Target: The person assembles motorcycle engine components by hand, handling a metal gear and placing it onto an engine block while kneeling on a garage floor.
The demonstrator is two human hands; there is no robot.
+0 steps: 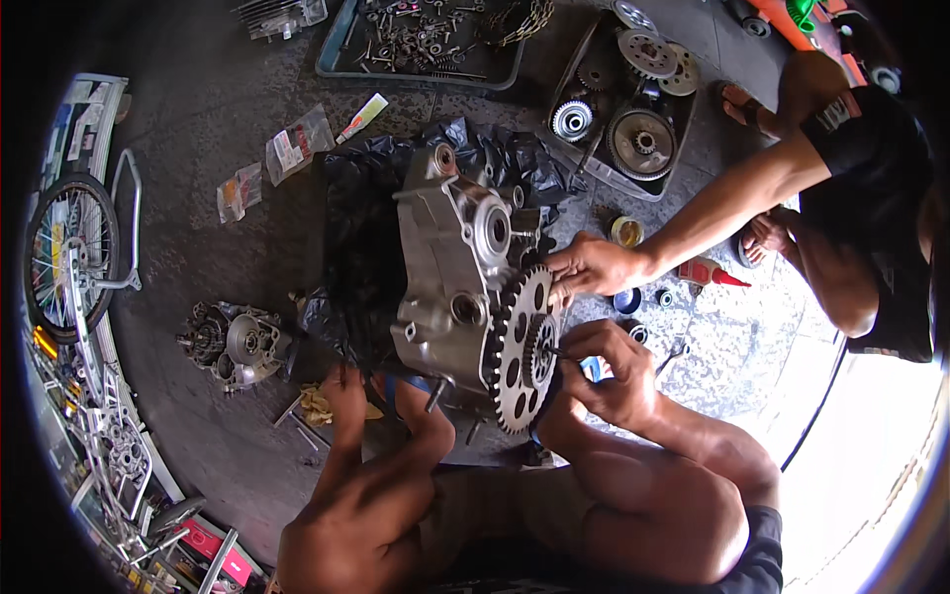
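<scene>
A grey metal engine crankcase [445, 287] stands upright before me on black plastic sheeting [361, 203]. On its right side sits a large toothed gear [517, 371] with round holes and a smaller gear [540, 351] at its centre. My right hand [616, 374] is closed in a pinch at that centre, on a thin dark pin-like piece. A co-worker's hand [592, 267] touches the large gear's upper rim. My left hand [343, 393] is low beside my left foot, near the sheeting's edge; its fingers are in shadow, and what they touch is unclear.
Another engine casing half [245, 342] lies at left. Behind are a blue tray [332, 59] of bolts and a dark tray [633, 183] of gears. A red tube [705, 272], a small tub [626, 232] and plastic packets [300, 147] lie around. A co-worker [871, 198] crouches at right.
</scene>
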